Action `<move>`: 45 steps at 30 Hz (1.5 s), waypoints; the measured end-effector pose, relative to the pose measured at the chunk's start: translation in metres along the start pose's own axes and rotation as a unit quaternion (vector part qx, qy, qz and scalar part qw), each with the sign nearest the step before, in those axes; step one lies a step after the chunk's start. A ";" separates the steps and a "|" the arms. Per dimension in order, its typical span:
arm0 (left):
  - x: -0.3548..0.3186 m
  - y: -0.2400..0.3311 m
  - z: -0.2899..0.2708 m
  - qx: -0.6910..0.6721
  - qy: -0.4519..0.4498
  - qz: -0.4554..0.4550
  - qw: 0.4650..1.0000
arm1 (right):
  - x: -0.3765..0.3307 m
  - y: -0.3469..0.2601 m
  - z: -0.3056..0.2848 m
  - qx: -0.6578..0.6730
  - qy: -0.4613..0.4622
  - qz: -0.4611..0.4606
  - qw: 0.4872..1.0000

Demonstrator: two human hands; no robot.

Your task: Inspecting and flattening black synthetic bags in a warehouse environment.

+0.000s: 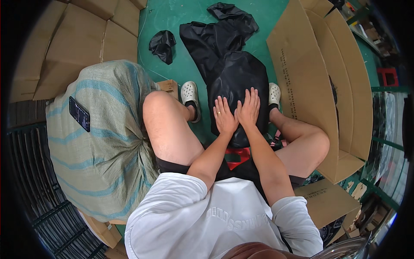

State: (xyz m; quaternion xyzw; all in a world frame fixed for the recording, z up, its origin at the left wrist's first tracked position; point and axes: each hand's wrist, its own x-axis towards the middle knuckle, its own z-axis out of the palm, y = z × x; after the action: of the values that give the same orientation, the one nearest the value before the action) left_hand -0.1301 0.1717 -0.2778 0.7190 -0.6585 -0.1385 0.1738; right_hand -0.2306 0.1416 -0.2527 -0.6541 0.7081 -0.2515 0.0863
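Far left, a striped woven sack (103, 142) with a black phone (79, 113) on top. Centre: left hand (225, 115) and right hand (249, 108), fingers flat and spread (gripping nothing), pressing the black plastic bag (237, 73) on the green floor (172, 21) between the feet. Right, an open cardboard box (319, 86).

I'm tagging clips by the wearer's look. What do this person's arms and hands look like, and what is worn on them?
Both forearms are bare from the elbows down. The white short-sleeved T-shirt ends in loose sleeves near the elbows. The left hand wears a thin plain ring on one finger. The right hand shows no ring, glove or watch. Neither wrist has a strap or band.
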 end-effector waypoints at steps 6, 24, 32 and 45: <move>0.013 0.004 -0.001 -0.085 0.042 -0.049 0.994 | 0.028 -0.006 0.023 0.000 -0.025 -0.008 1.000; 0.276 -0.194 0.076 -0.045 -0.068 -0.428 0.900 | 0.038 0.001 0.046 -0.125 -0.119 0.022 0.985; 0.407 -0.265 0.047 0.125 -0.135 -0.346 0.920 | 0.043 0.003 0.048 -0.113 -0.125 0.009 0.986; 0.415 -0.252 0.043 0.049 -0.074 -0.331 0.940 | 0.041 0.002 0.048 -0.109 -0.117 0.014 0.987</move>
State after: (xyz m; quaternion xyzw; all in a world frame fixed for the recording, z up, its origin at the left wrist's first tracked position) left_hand 0.1169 -0.2262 -0.4129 0.8917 -0.4006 -0.2082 0.0337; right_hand -0.2158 0.0904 -0.2867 -0.6749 0.7251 -0.0932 0.1003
